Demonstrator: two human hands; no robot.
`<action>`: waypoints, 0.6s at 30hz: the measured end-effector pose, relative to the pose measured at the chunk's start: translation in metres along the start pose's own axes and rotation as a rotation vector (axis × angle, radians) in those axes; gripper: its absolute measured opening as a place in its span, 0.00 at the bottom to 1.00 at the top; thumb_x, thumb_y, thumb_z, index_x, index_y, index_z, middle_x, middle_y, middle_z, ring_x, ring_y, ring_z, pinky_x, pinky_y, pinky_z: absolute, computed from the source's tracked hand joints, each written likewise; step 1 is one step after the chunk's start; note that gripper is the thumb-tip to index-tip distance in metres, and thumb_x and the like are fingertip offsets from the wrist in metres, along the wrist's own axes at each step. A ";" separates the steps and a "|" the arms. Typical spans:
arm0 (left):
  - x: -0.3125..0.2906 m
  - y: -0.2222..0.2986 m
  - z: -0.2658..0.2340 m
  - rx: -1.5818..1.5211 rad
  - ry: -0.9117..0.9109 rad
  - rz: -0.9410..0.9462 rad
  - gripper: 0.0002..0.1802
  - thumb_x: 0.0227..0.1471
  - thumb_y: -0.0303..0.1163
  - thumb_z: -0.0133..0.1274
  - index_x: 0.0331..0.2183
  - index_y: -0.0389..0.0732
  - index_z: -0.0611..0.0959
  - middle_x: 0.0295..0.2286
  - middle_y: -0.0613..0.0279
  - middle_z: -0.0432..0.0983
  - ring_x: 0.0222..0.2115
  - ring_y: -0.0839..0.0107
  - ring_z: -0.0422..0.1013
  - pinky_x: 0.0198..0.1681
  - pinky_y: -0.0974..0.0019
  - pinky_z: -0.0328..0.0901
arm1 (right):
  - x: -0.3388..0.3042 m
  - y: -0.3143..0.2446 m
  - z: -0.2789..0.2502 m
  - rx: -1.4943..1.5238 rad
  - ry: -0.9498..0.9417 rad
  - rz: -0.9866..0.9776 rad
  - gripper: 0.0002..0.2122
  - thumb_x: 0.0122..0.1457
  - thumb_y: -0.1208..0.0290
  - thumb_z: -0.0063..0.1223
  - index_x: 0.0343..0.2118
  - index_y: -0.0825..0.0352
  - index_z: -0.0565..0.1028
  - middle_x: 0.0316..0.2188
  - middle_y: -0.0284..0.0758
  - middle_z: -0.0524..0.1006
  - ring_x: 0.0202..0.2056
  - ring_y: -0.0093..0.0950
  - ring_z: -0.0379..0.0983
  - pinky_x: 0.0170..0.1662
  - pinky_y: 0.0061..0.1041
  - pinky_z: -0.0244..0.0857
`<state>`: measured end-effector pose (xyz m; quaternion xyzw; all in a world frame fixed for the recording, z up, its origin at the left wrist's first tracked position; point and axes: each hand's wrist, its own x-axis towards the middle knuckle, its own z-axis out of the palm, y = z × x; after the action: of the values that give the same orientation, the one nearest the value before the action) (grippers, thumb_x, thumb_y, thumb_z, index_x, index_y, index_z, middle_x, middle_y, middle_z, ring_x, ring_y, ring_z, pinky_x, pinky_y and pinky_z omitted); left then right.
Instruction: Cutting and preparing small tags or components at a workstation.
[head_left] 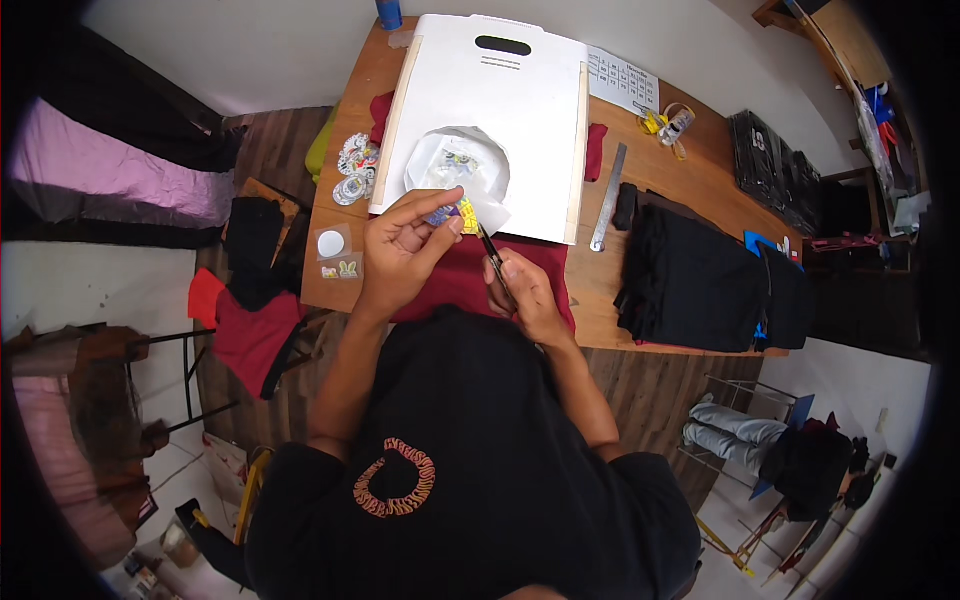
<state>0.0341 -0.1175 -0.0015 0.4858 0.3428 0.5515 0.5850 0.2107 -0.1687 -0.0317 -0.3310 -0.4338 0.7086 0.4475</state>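
Folded black garments (pixel 690 275) lie piled at the right of the wooden table (pixel 590 305), with a metal ruler (pixel 608 200) and a small dark object (pixel 625 206) between them and a large white board (pixel 545 110). The board takes up the middle of the table — the hands are at its near edge — and dark red cloth (pixel 440 280) spreads below it. Behind, on the right, are a printed sheet (pixel 625 80), a clear item with yellow parts (pixel 676 124) and black goods in shiny wrapping (pixel 765 160).

A whitish many-sided recess or dish (pixel 498 160) — I cannot tell which — shows on the board, with pale sheets and small coloured designs in it. At the left edge, one clear packet (pixel 330 243) holds a white disc, another (pixel 345 270) small coloured shapes; decorated round pieces (pixel 355 160) sit beyond.

The left hand (pixel 405 240) pinches a yellow and purple patterned piece (pixel 467 216) between thumb and fingers, over the board's near edge. The right hand (pixel 525 290) has its fingers closed around a slim dark tool (pixel 493 255), its tip at the piece.
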 end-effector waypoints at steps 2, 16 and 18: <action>0.000 0.001 0.001 -0.005 0.001 -0.004 0.17 0.51 0.14 0.52 0.45 0.26 0.76 0.42 0.56 0.71 0.36 0.77 0.71 0.39 0.76 0.69 | 0.000 0.000 0.000 0.005 0.012 -0.009 0.16 0.68 0.59 0.32 0.33 0.68 0.66 0.12 0.24 0.55 0.13 0.15 0.47 0.19 0.17 0.47; 0.001 0.000 0.001 -0.006 -0.013 -0.015 0.18 0.51 0.15 0.52 0.46 0.26 0.75 0.40 0.58 0.71 0.36 0.78 0.71 0.38 0.76 0.69 | 0.002 0.004 -0.001 0.005 0.011 -0.025 0.17 0.68 0.58 0.32 0.33 0.68 0.66 0.12 0.25 0.55 0.13 0.15 0.48 0.19 0.17 0.48; 0.002 0.000 0.001 -0.006 -0.010 -0.018 0.18 0.51 0.15 0.52 0.46 0.26 0.75 0.40 0.58 0.71 0.35 0.78 0.71 0.38 0.77 0.69 | 0.002 0.004 0.000 0.005 0.017 -0.032 0.17 0.68 0.58 0.32 0.33 0.68 0.66 0.12 0.25 0.55 0.13 0.15 0.47 0.19 0.17 0.48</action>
<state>0.0350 -0.1161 -0.0015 0.4837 0.3425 0.5447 0.5933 0.2084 -0.1681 -0.0356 -0.3291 -0.4333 0.6996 0.4632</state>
